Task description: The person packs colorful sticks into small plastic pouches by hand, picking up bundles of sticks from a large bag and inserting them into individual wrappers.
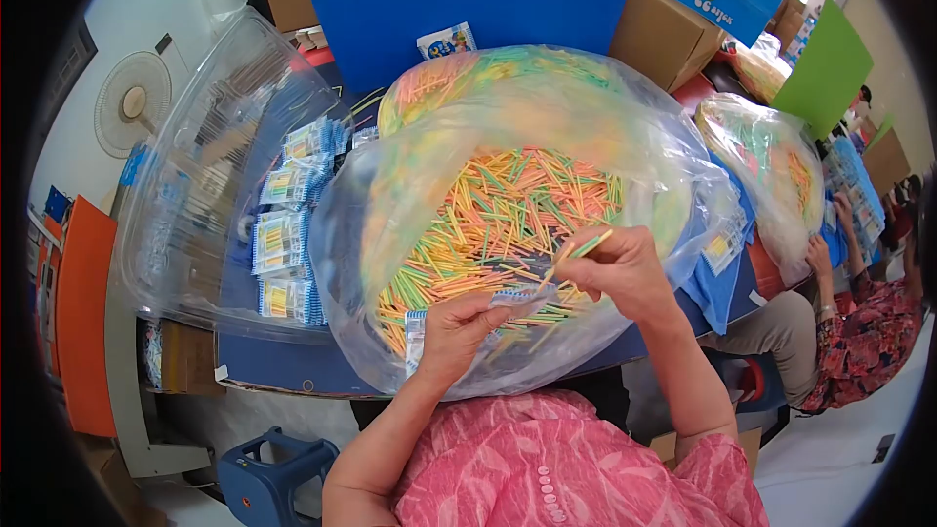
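My left hand (451, 337) pinches a small printed plastic packet (525, 300) near its edge; the packet's upper end points toward my right hand. A further blue-and-white printed piece (415, 340) shows beside the left hand; I cannot tell whether it is the same packet. My right hand (620, 271) is closed on a few thin coloured sticks (592, 243), their lower ends close to the packet. Below both hands lies a large clear plastic bag (351, 263), its mouth spread wide. Inside it is a heap of orange, yellow, green and pink sticks (527, 200).
Rows of filled packets (281, 242) stand at the left beside a clear plastic bin (161, 283). A blue panel (459, 0) rises behind the bag. Another bag of sticks (766, 161) lies at the right, near a co-worker (864, 351). A blue stool (273, 473) is below.
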Available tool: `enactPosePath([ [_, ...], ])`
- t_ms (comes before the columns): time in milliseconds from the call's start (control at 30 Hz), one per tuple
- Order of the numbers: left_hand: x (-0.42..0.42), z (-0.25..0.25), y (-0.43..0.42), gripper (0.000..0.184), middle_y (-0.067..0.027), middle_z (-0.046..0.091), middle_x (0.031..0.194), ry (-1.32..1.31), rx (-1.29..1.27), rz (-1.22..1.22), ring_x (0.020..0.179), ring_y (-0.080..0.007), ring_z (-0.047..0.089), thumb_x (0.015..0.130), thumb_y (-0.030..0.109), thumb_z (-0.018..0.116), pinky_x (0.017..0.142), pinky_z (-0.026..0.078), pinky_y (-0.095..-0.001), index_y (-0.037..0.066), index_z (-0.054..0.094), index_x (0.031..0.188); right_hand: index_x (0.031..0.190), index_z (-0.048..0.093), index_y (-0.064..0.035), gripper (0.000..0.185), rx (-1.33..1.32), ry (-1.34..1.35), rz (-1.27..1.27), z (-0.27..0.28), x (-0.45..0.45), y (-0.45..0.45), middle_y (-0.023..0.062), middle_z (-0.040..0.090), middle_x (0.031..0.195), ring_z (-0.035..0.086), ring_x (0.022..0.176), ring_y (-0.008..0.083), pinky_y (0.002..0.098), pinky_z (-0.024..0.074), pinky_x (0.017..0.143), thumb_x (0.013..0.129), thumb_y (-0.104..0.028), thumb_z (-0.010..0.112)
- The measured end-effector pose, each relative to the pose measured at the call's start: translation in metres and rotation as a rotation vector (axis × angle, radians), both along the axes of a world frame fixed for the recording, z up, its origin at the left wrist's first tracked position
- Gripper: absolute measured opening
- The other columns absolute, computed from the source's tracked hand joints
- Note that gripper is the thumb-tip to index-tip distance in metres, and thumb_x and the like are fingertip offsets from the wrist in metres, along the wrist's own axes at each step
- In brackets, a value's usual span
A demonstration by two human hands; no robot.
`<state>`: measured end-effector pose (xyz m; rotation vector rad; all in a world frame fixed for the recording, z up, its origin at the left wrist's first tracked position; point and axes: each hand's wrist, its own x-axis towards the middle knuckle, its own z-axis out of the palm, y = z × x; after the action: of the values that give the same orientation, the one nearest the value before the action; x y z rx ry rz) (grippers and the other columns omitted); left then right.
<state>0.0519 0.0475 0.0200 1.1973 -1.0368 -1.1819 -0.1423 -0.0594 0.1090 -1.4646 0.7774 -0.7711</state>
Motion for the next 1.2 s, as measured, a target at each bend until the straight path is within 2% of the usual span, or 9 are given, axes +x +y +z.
enactPosePath([
  [67, -0.002, 0.000, -0.001, 0.015, -0.0049, 0.069, 0.091, -0.005, -0.028, -0.016, 0.081, -0.0098, 0.061, 0.084, 0.005, 0.069, 0.074, 0.048, -0.0218, 0.002, 0.072, 0.099, 0.080, 0.068, 0.0005, 0.002, -0.012, -0.018, 0.051, -0.003, 0.000, 0.003, 0.0007, 0.061, 0.070, 0.052, 0.059, 0.0057, 0.0225, 0.0402, 0.049, 0.079, 0.001, 0.069],
  [200, -0.007, -0.006, -0.004, 0.018, -0.0039, 0.070, 0.092, -0.035, -0.126, -0.017, 0.084, -0.0078, 0.061, 0.086, 0.006, 0.067, 0.075, 0.048, -0.0226, 0.001, 0.071, 0.102, 0.082, 0.070, -0.0016, 0.005, -0.192, -0.166, 0.096, -0.017, 0.002, 0.005, -0.0052, 0.058, 0.068, 0.046, 0.055, 0.0013, 0.0191, 0.0333, 0.048, 0.079, -0.004, 0.073],
  [300, -0.009, -0.009, -0.005, 0.018, -0.0049, 0.070, 0.093, -0.051, -0.123, -0.013, 0.084, -0.0085, 0.062, 0.086, 0.006, 0.067, 0.074, 0.048, -0.0230, 0.000, 0.071, 0.102, 0.083, 0.070, 0.0005, 0.008, -0.044, -0.044, 0.033, -0.010, -0.006, 0.008, 0.0010, 0.061, 0.078, 0.054, 0.070, 0.0050, 0.0197, 0.0395, 0.059, 0.076, 0.005, 0.072],
  [433, -0.008, -0.007, -0.005, 0.017, -0.0056, 0.070, 0.093, -0.062, -0.070, -0.028, 0.083, -0.0089, 0.062, 0.085, 0.005, 0.068, 0.074, 0.049, -0.0232, 0.000, 0.071, 0.101, 0.083, 0.069, 0.0007, 0.008, -0.123, 0.011, -0.053, -0.008, -0.016, 0.008, 0.0008, 0.060, 0.078, 0.053, 0.069, 0.0049, 0.0199, 0.0388, 0.057, 0.076, 0.004, 0.072],
  [633, -0.010, -0.005, -0.004, 0.014, -0.0068, 0.069, 0.093, -0.065, 0.019, -0.059, 0.084, -0.0102, 0.063, 0.083, 0.004, 0.069, 0.075, 0.049, -0.0228, 0.001, 0.072, 0.097, 0.082, 0.069, 0.0008, 0.007, -0.148, 0.000, -0.040, -0.008, -0.012, 0.016, 0.0001, 0.059, 0.076, 0.052, 0.068, 0.0044, 0.0195, 0.0384, 0.056, 0.077, 0.004, 0.073],
  [733, -0.013, -0.014, -0.003, 0.011, -0.0085, 0.069, 0.094, 0.116, -0.046, -0.016, 0.083, -0.0119, 0.064, 0.081, 0.001, 0.071, 0.074, 0.050, -0.0231, 0.000, 0.072, 0.092, 0.082, 0.069, 0.0006, 0.007, -0.078, -0.072, -0.060, -0.006, -0.012, 0.019, -0.0003, 0.059, 0.075, 0.052, 0.066, 0.0041, 0.0194, 0.0378, 0.055, 0.077, 0.003, 0.073],
  [867, -0.017, -0.012, -0.003, 0.013, -0.0107, 0.069, 0.097, 0.171, -0.116, 0.066, 0.084, -0.0136, 0.064, 0.077, -0.003, 0.073, 0.074, 0.052, -0.0246, 0.001, 0.073, 0.088, 0.082, 0.069, 0.0003, 0.007, -0.138, -0.028, -0.097, -0.002, -0.012, 0.024, -0.0007, 0.058, 0.074, 0.050, 0.064, 0.0038, 0.0195, 0.0361, 0.054, 0.077, 0.004, 0.073],
  [1000, -0.014, -0.013, -0.002, 0.017, -0.0117, 0.068, 0.099, 0.072, -0.123, 0.032, 0.087, -0.0142, 0.064, 0.073, -0.006, 0.074, 0.075, 0.053, -0.0255, 0.002, 0.073, 0.088, 0.082, 0.069, 0.0000, 0.007, -0.207, -0.031, -0.087, -0.003, -0.010, 0.026, -0.0009, 0.058, 0.073, 0.049, 0.063, 0.0034, 0.0198, 0.0338, 0.052, 0.076, 0.002, 0.073],
  [1200, -0.014, -0.012, -0.001, 0.020, -0.0112, 0.068, 0.101, 0.061, -0.189, -0.013, 0.089, -0.0142, 0.064, 0.073, -0.006, 0.074, 0.076, 0.053, -0.0253, 0.003, 0.074, 0.091, 0.083, 0.070, -0.0006, 0.009, -0.231, 0.087, 0.040, -0.013, 0.000, 0.028, -0.0008, 0.057, 0.071, 0.047, 0.060, 0.0026, 0.0197, 0.0311, 0.051, 0.075, -0.001, 0.075],
])
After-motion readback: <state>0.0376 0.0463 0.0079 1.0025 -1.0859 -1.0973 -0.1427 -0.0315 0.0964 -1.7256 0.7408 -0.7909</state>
